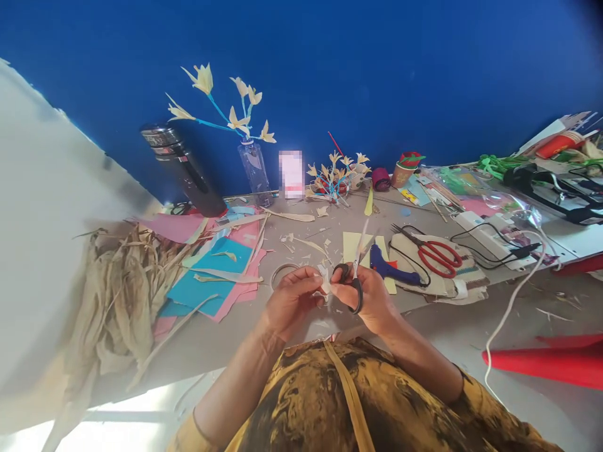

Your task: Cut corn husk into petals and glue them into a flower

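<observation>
Pinched in the fingers of my left hand (296, 300) is a small pale piece of dried husk (325, 280). My right hand (372, 300) has black-handled scissors (357, 276) hooked on its fingers, blades pointing up and away from me. The thumb and fingertip of that hand also reach to the husk piece's right side. Both hands meet over the near edge of the table (301, 242). Just beyond the right hand lie a blue glue gun (392, 269) and a pale yellow sheet (351, 243). A roll of tape (284, 275) sits behind the left hand.
Dried husks (110, 301) hang over the left edge beside blue paper (211, 276). A black flask (186, 169) and a bottle with husk flowers (254, 169) stand at the back. Red-handled scissors (440, 256) and a power strip (490, 235) lie right. Husk scraps litter the middle.
</observation>
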Tool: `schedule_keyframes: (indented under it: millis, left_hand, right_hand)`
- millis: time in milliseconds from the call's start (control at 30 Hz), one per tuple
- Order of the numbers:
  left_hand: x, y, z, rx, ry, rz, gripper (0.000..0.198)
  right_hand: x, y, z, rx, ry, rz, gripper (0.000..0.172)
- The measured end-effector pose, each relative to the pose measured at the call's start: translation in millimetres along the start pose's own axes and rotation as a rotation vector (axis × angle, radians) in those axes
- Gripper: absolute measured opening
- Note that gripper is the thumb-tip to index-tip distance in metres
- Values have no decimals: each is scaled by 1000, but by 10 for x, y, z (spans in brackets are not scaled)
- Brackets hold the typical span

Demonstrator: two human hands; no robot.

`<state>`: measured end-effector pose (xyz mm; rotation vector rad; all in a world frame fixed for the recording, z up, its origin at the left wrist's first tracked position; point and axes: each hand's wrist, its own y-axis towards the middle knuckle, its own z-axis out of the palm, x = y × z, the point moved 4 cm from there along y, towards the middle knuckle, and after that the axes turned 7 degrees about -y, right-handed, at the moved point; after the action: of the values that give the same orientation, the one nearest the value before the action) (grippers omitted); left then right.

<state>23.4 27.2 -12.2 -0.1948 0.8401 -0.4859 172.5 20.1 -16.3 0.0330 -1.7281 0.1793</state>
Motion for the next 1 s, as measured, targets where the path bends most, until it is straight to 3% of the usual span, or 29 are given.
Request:
schedule_keyframes:
  millis: [167,233,500,1000]
  left_hand:
    - [-119,-24,-8,-44,11,89,21]
    - [-155,-29,-17,-63,26,105,21]
    - [-179,-1,-15,-90,59,131,21]
    - [-220,40,-64,-77,101,102,19]
  right_hand:
    - [-79,-139,66,351,-81,-6,42]
    - [-123,-196,91,418,-74,4,48]
    - [-189,-223,117,390,-169,69,43]
    - [-252,-226,146,372,-139,133,51]
